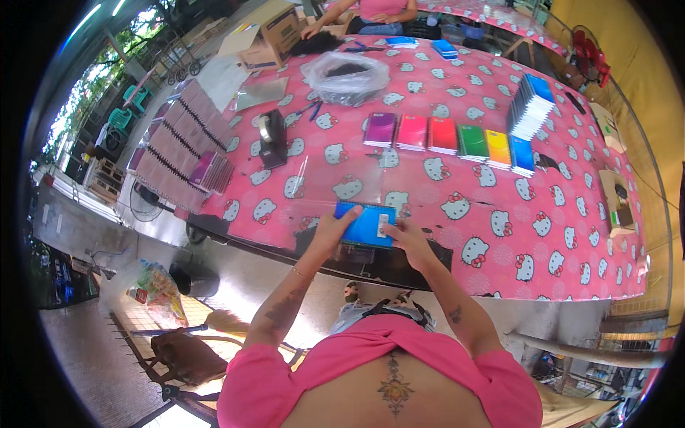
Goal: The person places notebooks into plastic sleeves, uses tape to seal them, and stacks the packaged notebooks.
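Observation:
A small blue spiral notebook [367, 225] lies flat between my hands at the table's near edge. My left hand [332, 231] grips its left side, thumb pressed on the cover. On the right side my right hand [412, 241] pinches the edge, beside a white label [383, 224] on the cover. Clear plastic [346, 180] lies on the tablecloth just beyond the notebook. Farther off stands a row of small notebook stacks, running from a purple stack [379, 129] through pink, red, green and yellow to a blue stack [522, 155].
A black tape dispenser [272, 139] stands left of the plastic. Tall notebook stacks [178, 146] rise at the left edge, and a tall blue-topped stack [529, 107] at right. A clear bag [345, 77] lies farther back. Across the table sits another person [382, 11] near a cardboard box [270, 39].

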Available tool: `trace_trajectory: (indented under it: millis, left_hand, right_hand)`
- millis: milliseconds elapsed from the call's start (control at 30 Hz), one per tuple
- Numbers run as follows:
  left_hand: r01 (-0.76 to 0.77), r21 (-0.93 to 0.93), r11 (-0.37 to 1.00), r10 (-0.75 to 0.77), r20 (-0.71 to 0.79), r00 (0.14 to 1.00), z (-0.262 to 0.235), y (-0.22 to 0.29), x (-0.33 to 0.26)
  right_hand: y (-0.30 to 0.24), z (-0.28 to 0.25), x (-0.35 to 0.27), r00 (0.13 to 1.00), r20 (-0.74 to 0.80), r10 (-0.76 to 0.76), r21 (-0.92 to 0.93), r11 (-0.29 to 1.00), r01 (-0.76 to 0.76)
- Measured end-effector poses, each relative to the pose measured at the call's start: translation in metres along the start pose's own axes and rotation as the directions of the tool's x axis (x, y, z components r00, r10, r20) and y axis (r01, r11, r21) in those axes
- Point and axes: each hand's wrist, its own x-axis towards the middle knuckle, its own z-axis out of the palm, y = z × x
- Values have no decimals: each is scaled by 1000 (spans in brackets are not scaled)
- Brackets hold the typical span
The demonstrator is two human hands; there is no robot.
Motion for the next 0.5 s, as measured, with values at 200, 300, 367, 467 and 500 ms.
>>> trace_trajectory:
  millis: [200, 300, 367, 467, 500]
  left_hand:
    - [93, 330, 939, -27, -200, 979, -64, -8, 59]
    - [48, 562, 826, 98, -227, 969, -61, -2, 87]
    - [83, 598, 797, 87, -249, 964, -66, -11, 91]
    - [10, 633, 774, 130, -174, 976, -76, -18, 96]
    - [0, 632, 775, 134, -165, 977, -80, -21, 98]
  right_hand:
    - [5, 50, 86, 991, -111, 70, -100, 992, -81]
    - [23, 28, 124, 982, -190, -17, -226, 974, -27]
    - [28, 37, 130, 957, -274, -93, -474, 879, -50]
    - [27, 46, 124, 928, -354, -112, -382, 924, -35]
    - [26, 43, 121, 939, -343, -20, -256, 964, -73]
